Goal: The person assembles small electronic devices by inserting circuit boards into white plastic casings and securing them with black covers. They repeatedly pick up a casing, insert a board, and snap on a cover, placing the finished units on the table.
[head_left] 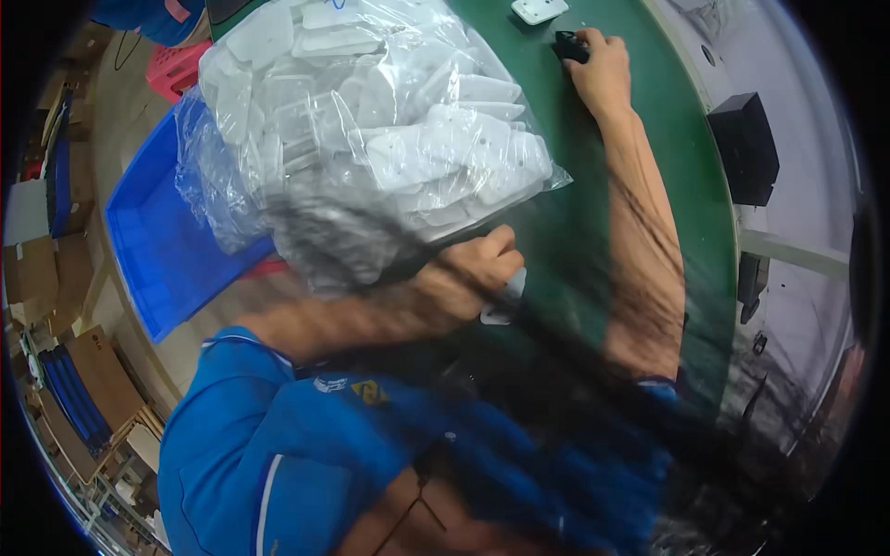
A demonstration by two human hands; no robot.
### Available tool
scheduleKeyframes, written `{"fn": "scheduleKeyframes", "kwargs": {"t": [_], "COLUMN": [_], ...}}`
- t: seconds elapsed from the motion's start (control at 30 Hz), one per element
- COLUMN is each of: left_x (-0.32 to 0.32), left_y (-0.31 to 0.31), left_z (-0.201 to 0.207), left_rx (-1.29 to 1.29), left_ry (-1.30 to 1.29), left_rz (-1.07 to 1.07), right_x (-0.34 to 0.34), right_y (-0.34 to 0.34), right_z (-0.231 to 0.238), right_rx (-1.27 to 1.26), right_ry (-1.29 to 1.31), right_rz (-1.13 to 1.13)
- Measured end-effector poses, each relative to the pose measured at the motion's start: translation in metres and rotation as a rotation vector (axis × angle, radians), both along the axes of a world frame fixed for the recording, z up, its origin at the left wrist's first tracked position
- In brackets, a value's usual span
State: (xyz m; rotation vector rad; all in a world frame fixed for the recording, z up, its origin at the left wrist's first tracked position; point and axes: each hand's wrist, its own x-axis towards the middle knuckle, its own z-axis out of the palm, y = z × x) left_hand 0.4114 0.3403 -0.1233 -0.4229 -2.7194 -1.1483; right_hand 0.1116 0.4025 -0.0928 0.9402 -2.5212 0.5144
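Note:
My left hand (468, 273) is closed near the front of the green table, below a large clear plastic bag. A small white flat piece (506, 298) pokes out under its fingers, partly hidden by the hand and by dark strands of hair. Far to the right, my right hand (604, 72) reaches forward with its fingers closed around a small black object (570, 46) whose kind I cannot make out. Just beyond it lies a white plate (540, 10) with small dark spots. The clear bag (371, 111) is stuffed with several white flat pieces with rounded corners.
A blue plastic bin (171, 232) stands left of the bag, beside a red stool (176, 67). Another person's blue sleeve (139, 17) shows at the top left. Cardboard boxes (37, 278) line the far left. A black box (746, 148) sits past the table's right edge.

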Motion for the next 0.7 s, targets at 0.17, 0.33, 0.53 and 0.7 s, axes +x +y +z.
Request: {"fn": "scheduleKeyframes", "kwargs": {"t": [0.17,0.33,0.53,0.7], "left_x": [0.0,0.026,0.034,0.027], "left_y": [-0.018,-0.011,0.014,0.013], "left_z": [0.032,0.03,0.029,0.034], "left_rx": [-0.067,-0.23,-0.391,-0.489], "left_ry": [-0.007,0.065,0.11,0.092], "left_rz": [0.037,0.089,0.114,0.066], "right_x": [0.08,0.207,0.279,0.304], "right_y": [0.048,0.157,0.198,0.201], "right_z": [0.037,0.025,0.009,0.026], "right_rx": [-0.381,-0.572,-0.351,-0.17], "right_ry": [-0.216,-0.782,-0.622,-0.518], "right_rz": [-0.01,-0.122,-0.203,-0.061]}}
